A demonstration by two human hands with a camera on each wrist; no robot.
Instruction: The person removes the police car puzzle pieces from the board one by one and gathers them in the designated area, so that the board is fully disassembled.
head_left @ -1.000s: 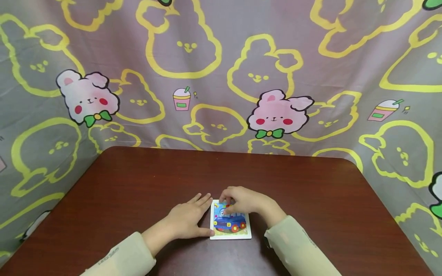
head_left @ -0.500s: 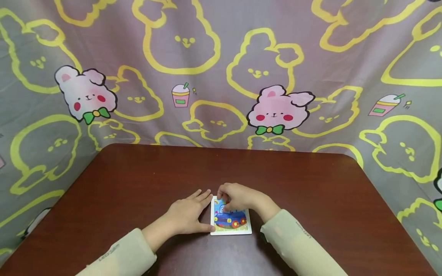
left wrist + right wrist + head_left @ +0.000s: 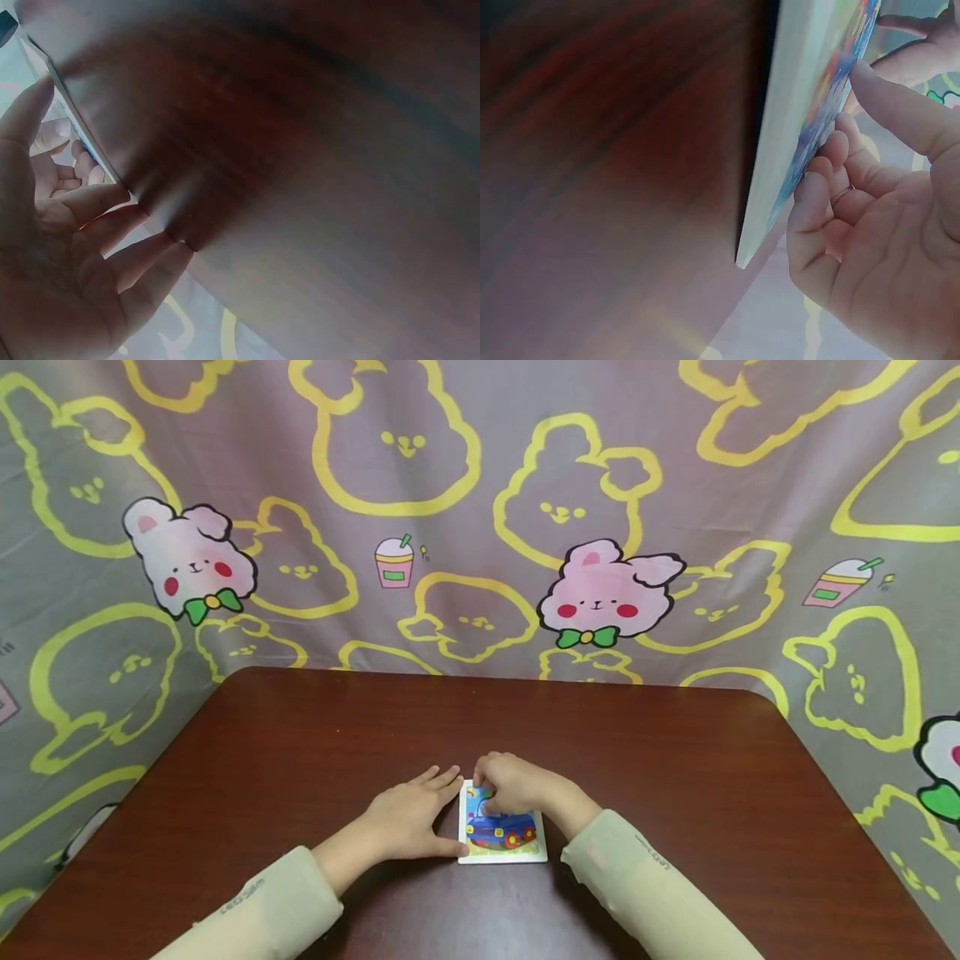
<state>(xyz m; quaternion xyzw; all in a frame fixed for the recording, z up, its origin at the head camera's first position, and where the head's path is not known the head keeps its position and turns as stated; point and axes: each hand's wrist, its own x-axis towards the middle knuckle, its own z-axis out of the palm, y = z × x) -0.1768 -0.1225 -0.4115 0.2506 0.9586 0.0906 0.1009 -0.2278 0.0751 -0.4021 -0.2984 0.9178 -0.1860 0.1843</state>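
Note:
A small square picture puzzle [image 3: 502, 839] with a white border and a blue cartoon car lies flat on the table. My left hand [image 3: 412, 818] is spread along its left side, thumb at the lower left corner and fingertips by the upper left one. In the left wrist view, the fingers of the left hand [image 3: 82, 240] reach down to the tabletop along the border. Over the top of the picture is my right hand [image 3: 521, 785]. The right wrist view has the right hand [image 3: 885, 210] with bent fingers and its thumb tip at the picture's surface; I cannot tell whether they pinch a piece.
The dark reddish-brown table [image 3: 345, 718] has rounded far corners. Behind it and along both sides hangs a grey-pink curtain [image 3: 465, 468] printed with cartoon animals and cups.
The head view has tilted slightly, so the scene sits differently in the frame. Both hands stay at the puzzle, with only a slight shift of the right fingers over its upper part.

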